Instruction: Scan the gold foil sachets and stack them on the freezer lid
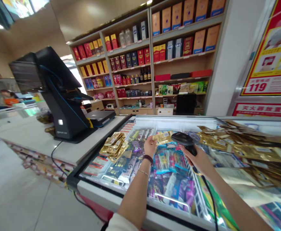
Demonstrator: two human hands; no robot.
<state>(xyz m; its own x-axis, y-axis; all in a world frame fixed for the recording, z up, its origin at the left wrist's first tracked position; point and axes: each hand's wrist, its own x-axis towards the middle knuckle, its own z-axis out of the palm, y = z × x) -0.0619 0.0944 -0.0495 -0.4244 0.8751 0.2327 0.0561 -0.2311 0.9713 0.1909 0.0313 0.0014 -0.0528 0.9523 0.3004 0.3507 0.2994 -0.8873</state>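
Note:
My left hand (pixel 150 147), with beaded bracelets at the wrist, pinches the left end of a gold packet (pixel 163 137) above the glass top of a chest freezer (pixel 101 189). In my right hand (pixel 196 157) is a black barcode scanner (pixel 185 140), held by its handle, its head over the right end of that packet. A black cable runs down from the handle. Left of my hands, a small pile of gold packets (pixel 115 146) lies on the glass. Further right spreads a much larger heap of gold packets (pixel 253 150). Colourful wrapped goods (pixel 166 160) show through the glass.
A black point-of-sale terminal (pixel 63 99) and a flat black box (pixel 100 117) stand on the counter (pixel 34 134) at left. Behind the freezer, shelves (pixel 135 65) carry boxes and bottles. A red poster (pixel 272 57) hangs at right. One person (pixel 9 100) is far left.

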